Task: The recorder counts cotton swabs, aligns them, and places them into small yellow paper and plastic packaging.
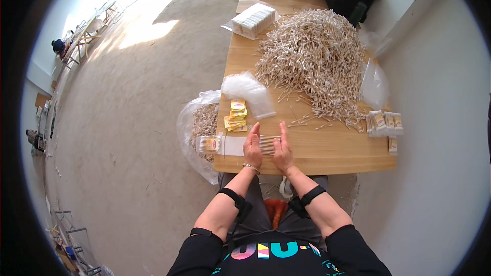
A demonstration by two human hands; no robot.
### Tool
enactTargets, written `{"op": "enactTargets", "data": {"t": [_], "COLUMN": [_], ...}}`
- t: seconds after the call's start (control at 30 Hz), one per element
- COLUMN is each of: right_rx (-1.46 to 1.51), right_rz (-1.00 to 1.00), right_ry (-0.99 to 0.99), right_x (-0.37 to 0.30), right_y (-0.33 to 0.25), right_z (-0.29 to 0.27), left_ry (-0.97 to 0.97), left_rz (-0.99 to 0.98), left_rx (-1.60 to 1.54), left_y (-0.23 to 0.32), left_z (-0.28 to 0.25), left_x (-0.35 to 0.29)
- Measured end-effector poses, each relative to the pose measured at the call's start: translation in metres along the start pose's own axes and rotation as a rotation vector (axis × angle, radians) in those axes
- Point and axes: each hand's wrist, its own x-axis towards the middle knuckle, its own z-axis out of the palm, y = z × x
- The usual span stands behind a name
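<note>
A row of cotton swabs point(269, 145) lies side by side near the table's front edge, between my palms. My left hand point(252, 149) stands on edge against the left ends of the swabs, fingers stretched forward. Opposite it, my right hand point(283, 153) is held the same way at the right ends. Left of my left hand lies a flat whitish sheet or bag point(234, 146). Beyond that, a clear pack of swabs point(210, 144) with a yellow label sits at the table's left edge. Small yellow cards point(236, 117) are stacked just ahead of my left hand.
A large heap of loose cotton swabs point(314, 56) covers the far table point(337, 156). Clear flat bags point(250, 92) lie left of it, filled packs point(383, 122) at the right edge. A plastic sack of swabs point(197, 122) stands on the floor at left. A wall rises at right.
</note>
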Motion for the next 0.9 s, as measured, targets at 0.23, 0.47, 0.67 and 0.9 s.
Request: {"op": "enactTargets", "data": {"t": [0.23,0.47,0.67,0.9], "right_rx": [-0.905,-0.945,-0.960,-0.960], "right_rz": [-0.083,-0.011,-0.046,-0.086], "right_ry": [-0.396,-0.396,-0.307,-0.329], "right_x": [-0.022,-0.021,-0.023,-0.023], "right_y": [-0.005,-0.013,-0.008,-0.015], "right_z": [-0.012,-0.009,-0.011,-0.016], "left_ry": [-0.014,-0.008,0.009,0.055], "left_rz": [0.005,-0.007,-0.019,-0.029], "left_rx": [-0.022,-0.017,-0.006,-0.003], "left_y": [0.000,-0.005,-0.012,-0.009], "left_z": [-0.003,-0.003,0.001,0.002], "left_x": [0.002,0.004,0.003,0.000]}}
